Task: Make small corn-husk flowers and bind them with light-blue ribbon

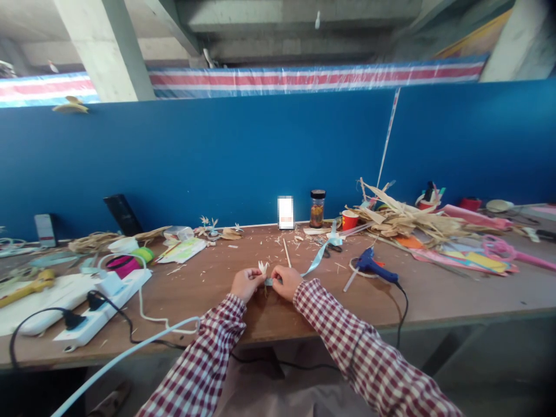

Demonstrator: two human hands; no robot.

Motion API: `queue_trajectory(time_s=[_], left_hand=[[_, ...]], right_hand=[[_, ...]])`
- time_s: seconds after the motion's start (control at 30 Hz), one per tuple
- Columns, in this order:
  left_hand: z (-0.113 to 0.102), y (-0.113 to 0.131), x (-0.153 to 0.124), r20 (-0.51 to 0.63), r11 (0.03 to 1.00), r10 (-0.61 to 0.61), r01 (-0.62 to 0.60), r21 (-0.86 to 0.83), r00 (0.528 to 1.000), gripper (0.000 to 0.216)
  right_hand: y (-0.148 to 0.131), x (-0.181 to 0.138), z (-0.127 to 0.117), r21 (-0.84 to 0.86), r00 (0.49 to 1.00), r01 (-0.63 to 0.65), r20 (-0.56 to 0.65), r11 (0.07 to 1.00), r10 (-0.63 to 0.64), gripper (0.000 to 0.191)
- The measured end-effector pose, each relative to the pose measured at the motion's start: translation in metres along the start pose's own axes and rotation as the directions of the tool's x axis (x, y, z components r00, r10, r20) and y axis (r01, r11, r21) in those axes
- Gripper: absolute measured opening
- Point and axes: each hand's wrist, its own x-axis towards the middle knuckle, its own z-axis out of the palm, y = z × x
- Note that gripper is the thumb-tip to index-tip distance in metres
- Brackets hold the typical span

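Both my hands meet over the middle of the brown table (208, 272). My left hand (245, 284) is closed in a pinch on a small pale straw flower (263, 267), whose petals stick up between the two hands. My right hand (284, 282) is closed too, gripping the end of a light blue ribbon (319, 252) that trails away to the right across the table. A thin wooden stick (286, 252) lies just beyond my fingers. Both sleeves are red-and-white check.
A blue glue gun (374, 267) with a black cord lies right of my hands. A white power strip (104, 304) with plugs and cables sits left. Dried husks (403, 219), scissors (332, 248), a red cup (348, 220), a jar (317, 208) and coloured paper crowd the back right.
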Motion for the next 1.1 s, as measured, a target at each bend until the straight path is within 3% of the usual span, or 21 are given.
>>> queue_trajectory(time_s=[0.37, 0.7, 1.1], left_hand=[[0.005, -0.004, 0.004, -0.033, 0.999, 0.033, -0.034, -0.035, 0.999, 0.023], [0.009, -0.008, 0.006, -0.069, 0.995, 0.033, -0.039, -0.087, 0.997, 0.018], [0.01, 0.006, -0.003, -0.097, 0.991, 0.063, -0.073, -0.113, 0.993, 0.016]], right_hand=[[0.002, 0.004, -0.003, 0.076, 0.994, -0.098, 0.064, 0.992, 0.093, 0.013], [0.002, 0.004, -0.004, 0.109, 0.99, -0.11, 0.096, 0.988, 0.1, 0.016], [0.003, 0.005, -0.004, 0.118, 0.983, -0.095, 0.166, 0.988, 0.075, 0.014]])
